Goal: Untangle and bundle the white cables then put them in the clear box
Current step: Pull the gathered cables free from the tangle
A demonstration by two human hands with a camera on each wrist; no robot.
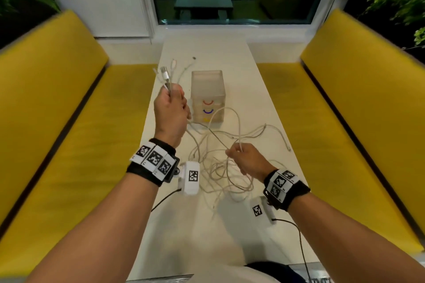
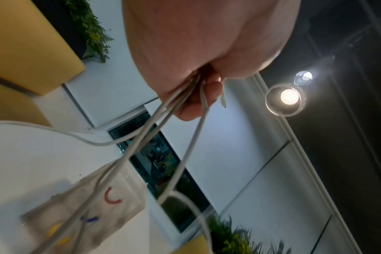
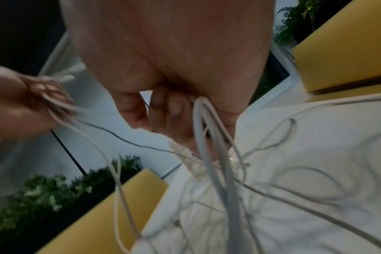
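- Left hand (image 1: 171, 111) is raised above the white table (image 1: 230, 57), fingers curled round a bunch of white cables (image 1: 220, 163); several connector ends (image 1: 166, 73) fan out above the fist, and the strands run down from under it toward the tangle.
- Right hand (image 1: 246, 156) is lower and nearer the body, fingers closed on a loop of one or two strands just over the heap; which cable of the tangle it holds cannot be traced.
- From the left wrist camera, only the heel of the palm and one fingertip (image 2: 211, 92) show, with strands coming out between them; the rest of that hand is cut off by the top edge.
- Seen from the right wrist, the curled fingers (image 3: 174, 110) pinch a doubled strand; the other hand appears at the left edge, blurred, and the cables below are smeared too.
- Most of the cable mass lies loose on the table between the forearms, loops crossing one another; individual cables and their number cannot be made out. One free end (image 1: 288, 148) lies off to the right.
- Clear box (image 1: 208, 96) stands upright on the table beyond the tangle, just right of the left hand, with red, blue and yellow curved marks on its near face; its inside looks hazy, and one loop rises in front of it.
- Yellow benches (image 1: 69, 103) flank the table; plants at the top corners are blurred.
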